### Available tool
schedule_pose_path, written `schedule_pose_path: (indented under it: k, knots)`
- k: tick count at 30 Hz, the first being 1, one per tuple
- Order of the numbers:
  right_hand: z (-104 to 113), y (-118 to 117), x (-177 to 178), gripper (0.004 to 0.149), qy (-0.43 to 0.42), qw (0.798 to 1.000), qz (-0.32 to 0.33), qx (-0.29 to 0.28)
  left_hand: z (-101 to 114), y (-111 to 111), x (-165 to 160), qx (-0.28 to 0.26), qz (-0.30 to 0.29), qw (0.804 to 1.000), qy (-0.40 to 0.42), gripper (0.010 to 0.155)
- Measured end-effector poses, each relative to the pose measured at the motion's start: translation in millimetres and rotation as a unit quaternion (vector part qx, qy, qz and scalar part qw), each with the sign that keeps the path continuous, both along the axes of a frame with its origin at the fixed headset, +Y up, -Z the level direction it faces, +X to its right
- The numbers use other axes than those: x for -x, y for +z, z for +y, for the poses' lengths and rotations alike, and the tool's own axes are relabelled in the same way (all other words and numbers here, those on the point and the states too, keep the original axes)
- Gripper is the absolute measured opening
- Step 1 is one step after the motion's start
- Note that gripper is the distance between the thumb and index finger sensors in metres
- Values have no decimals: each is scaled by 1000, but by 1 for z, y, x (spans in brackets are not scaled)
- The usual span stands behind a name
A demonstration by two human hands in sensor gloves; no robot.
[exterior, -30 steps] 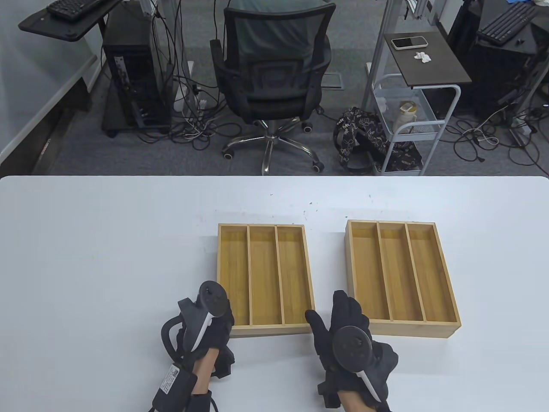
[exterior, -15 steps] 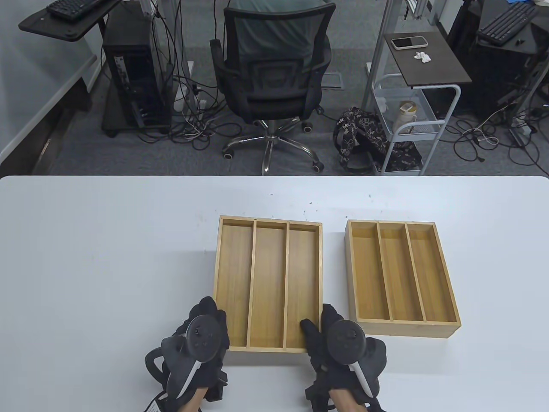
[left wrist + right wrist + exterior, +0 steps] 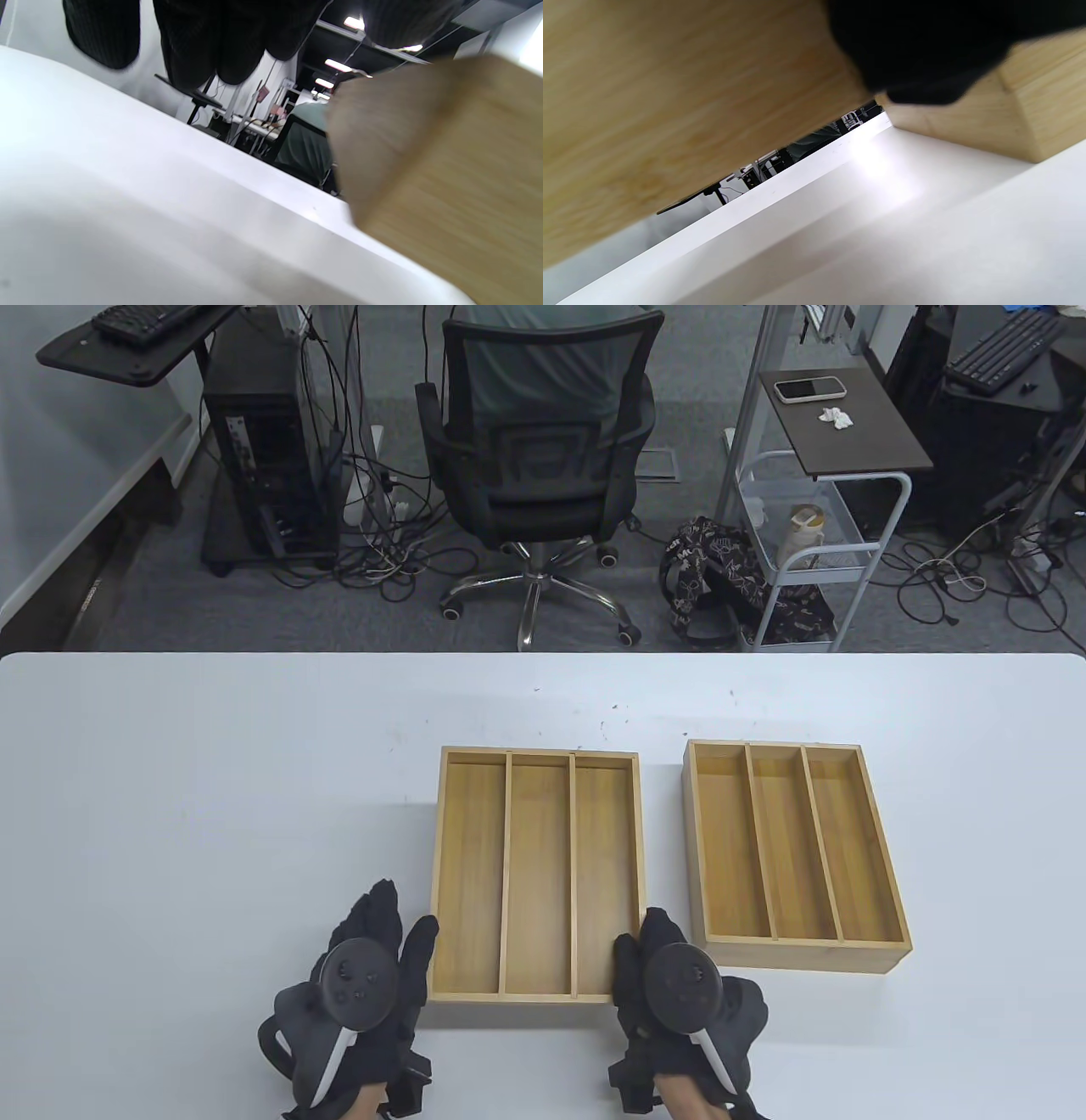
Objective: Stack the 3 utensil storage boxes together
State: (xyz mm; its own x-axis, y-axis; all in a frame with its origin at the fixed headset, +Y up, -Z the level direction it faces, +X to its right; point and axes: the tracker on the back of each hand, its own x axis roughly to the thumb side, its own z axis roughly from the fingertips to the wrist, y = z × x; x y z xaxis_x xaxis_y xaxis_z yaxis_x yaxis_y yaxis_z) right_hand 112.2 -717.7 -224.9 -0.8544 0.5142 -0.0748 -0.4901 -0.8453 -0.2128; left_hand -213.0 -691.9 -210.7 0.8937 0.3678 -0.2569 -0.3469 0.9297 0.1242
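A three-compartment bamboo box (image 3: 539, 882) is raised off the white table at the centre. My right hand (image 3: 640, 937) grips its near right corner, thumb over the near wall. The right wrist view shows its underside (image 3: 670, 106) clear of the table, with my gloved fingers (image 3: 925, 51) on it. My left hand (image 3: 405, 912) is spread beside the near left corner, thumb by the box's left wall. In the left wrist view my fingers (image 3: 203, 42) hang apart from the box (image 3: 445, 169). A second matching box (image 3: 793, 848) rests on the table to the right and also shows in the right wrist view (image 3: 1031, 118). No third box shows.
The white table (image 3: 212, 814) spreads wide to the left and behind the boxes. An office chair (image 3: 543, 432) and a white cart (image 3: 814, 534) stand on the floor beyond the table's far edge.
Both hands took hold of the middle box's near corners and raised it off the table, shifting it slightly right. My left hand has since spread open beside its corner.
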Motion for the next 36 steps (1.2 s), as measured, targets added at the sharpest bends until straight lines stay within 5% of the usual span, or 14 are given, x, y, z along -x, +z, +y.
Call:
schedule_pose_path:
  k: [9, 19, 26, 36]
  knots:
    - [16, -13, -48, 48, -29, 998, -45, 17, -14, -11, 12, 76, -4, 997, 29, 82]
    - [54, -30, -161, 47, 41, 987, -146, 45, -18, -15, 15, 106, -9, 993, 48, 80]
    - [47, -35, -215, 46, 51, 983, -160, 80, -18, -14, 15, 124, -11, 991, 57, 77]
    - [37, -58, -237, 46, 57, 978, -168, 112, -20, -15, 12, 146, -13, 988, 53, 78]
